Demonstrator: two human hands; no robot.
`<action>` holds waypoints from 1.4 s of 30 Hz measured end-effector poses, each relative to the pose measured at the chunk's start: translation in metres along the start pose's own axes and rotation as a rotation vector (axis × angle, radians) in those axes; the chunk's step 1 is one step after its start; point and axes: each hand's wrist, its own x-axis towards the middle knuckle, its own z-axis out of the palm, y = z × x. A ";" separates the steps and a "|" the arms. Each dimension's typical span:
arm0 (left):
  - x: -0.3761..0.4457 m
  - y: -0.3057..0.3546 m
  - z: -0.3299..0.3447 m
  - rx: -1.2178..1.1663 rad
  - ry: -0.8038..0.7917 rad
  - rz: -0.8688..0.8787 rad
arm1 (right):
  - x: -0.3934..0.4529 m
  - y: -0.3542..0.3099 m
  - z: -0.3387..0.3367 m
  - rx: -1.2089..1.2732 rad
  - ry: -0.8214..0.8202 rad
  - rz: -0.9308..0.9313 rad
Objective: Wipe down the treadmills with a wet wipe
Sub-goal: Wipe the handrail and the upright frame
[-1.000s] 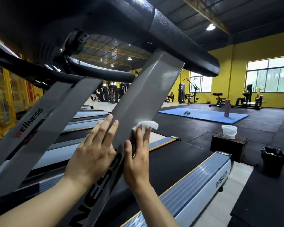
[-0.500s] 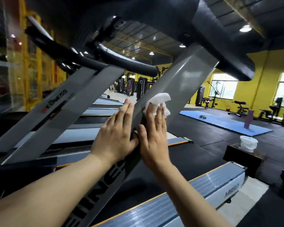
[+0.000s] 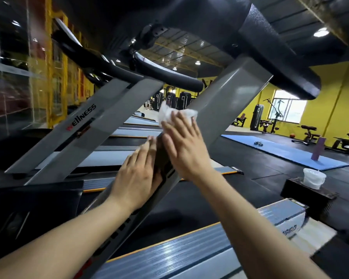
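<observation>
A person's two bare hands work on the slanted grey upright [image 3: 220, 109] of a treadmill in a yellow-walled gym, seen from the head camera. The right hand [image 3: 184, 146] lies flat with its fingers straight and slightly spread, pressing a crumpled white wet wipe [image 3: 170, 113] against the upright's face; the wipe bunches out past the fingertips, toward the upper left. The left hand [image 3: 137, 174] sits lower on the same upright, just beside the right, fingers straight and close together, flat against its left side and holding nothing.

Readable writing: "WELLNESS" in dark letters with a red first letter on the upright of the next treadmill [image 3: 82, 117] to the left. Large dark letters run down the near upright below the hands, but the arms cover most of them and they cannot be read. A blurred label on the side rail [image 3: 286, 228] at lower right is illegible.

Counted: two hands, one wipe, two grey uprights with lettering, and one black padded handrail [image 3: 280, 63] crossing above the near upright. Beyond the treadmill, one white tub [image 3: 313, 178] stands on a dark box [image 3: 302, 193], and one purple upright roller [image 3: 317, 149] stands on a blue floor mat [image 3: 280, 150]. Weight machines line the far wall under one bright window [image 3: 288, 108].
</observation>
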 end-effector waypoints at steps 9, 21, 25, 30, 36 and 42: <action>-0.048 -0.007 0.007 -0.004 -0.014 -0.072 | -0.030 0.001 0.008 0.007 -0.033 -0.084; -0.050 -0.006 0.014 0.024 -0.022 -0.085 | -0.145 -0.082 0.072 0.524 -0.012 0.496; -0.050 -0.008 0.015 0.032 -0.021 -0.063 | -0.095 -0.048 0.066 0.607 0.143 0.592; -0.051 -0.007 0.014 0.054 -0.017 -0.069 | -0.020 0.015 0.040 0.642 0.351 0.760; -0.049 -0.003 0.013 0.072 -0.009 -0.095 | -0.095 -0.055 0.063 0.949 0.238 0.880; -0.049 -0.005 0.011 0.068 -0.026 -0.088 | -0.062 -0.038 0.048 0.917 0.301 0.935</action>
